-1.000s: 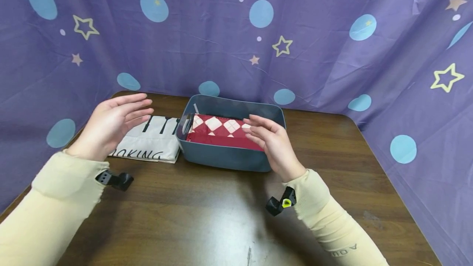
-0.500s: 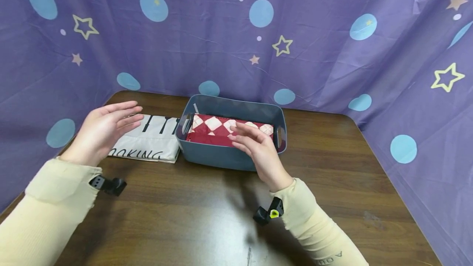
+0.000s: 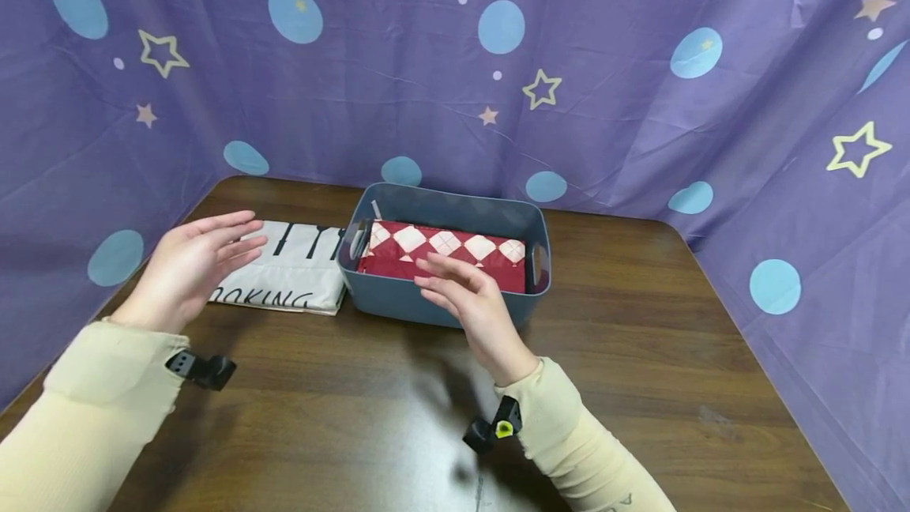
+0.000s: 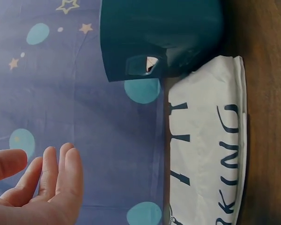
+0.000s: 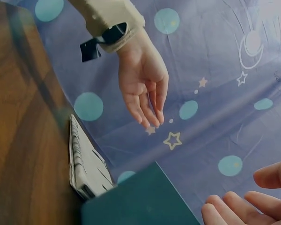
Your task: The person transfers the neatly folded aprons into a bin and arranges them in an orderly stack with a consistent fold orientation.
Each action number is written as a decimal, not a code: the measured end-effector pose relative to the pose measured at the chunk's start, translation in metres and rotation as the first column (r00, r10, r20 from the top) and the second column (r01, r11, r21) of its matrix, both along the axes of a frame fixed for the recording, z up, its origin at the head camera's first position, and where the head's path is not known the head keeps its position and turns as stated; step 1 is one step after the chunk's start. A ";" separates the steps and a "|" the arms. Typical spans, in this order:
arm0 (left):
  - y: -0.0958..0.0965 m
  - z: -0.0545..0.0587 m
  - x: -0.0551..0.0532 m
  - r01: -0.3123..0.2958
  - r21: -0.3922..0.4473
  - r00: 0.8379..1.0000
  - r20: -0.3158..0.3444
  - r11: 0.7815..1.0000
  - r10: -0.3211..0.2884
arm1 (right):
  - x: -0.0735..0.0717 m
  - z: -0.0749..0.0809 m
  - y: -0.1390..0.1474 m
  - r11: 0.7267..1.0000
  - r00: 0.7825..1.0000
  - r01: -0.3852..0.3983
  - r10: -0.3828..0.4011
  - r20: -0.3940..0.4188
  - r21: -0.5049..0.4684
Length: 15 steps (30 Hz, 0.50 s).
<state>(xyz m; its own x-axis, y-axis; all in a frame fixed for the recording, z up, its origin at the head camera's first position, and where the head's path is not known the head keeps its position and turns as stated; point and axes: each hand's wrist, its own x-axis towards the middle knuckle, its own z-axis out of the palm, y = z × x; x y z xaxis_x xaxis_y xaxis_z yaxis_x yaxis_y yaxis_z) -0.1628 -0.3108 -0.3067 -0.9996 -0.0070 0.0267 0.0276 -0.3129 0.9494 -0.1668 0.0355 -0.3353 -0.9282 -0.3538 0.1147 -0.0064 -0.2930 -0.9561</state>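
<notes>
In the head view, my left hand (image 3: 186,267) hovers above the left part of the table, fingers extended and holding nothing. Beneath and beyond it lies a folded white cloth (image 3: 302,263) with dark utensil prints and lettering, also in the left wrist view. My right hand (image 3: 478,313) is raised in front of the blue-grey plastic basket (image 3: 419,300), its fingers relaxed and apart from anything. Inside the basket sits a folded red cloth (image 3: 462,259) with white diamonds; the hand covers part of its front. Both palms face inward.
The basket's left side stands against the white cloth's right edge. A wooden table (image 3: 661,338) bears both. Purple curtains (image 3: 398,62) with stars and blue ovals hang close behind and at the sides. Each wrist carries a small black camera (image 3: 206,371).
My right hand has moved left and toward me, uncovering the basket's right handle. My left hand has drifted left and slightly lower. The basket and both cloths have stayed put.
</notes>
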 end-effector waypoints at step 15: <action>-0.017 -0.023 0.002 -0.065 -0.022 0.996 0.064 0.998 0.067 | 0.013 -0.023 -0.025 0.993 0.993 -0.115 0.114 0.010 0.029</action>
<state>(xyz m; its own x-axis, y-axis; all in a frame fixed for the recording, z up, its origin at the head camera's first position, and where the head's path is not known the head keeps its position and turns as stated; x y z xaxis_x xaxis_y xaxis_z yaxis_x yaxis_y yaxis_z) -0.1608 -0.3280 -0.3293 -0.9966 -0.0732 -0.0375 -0.0144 -0.2938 0.9558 -0.1540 0.0106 -0.3579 -0.8824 -0.4609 0.0948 0.0339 -0.2632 -0.9642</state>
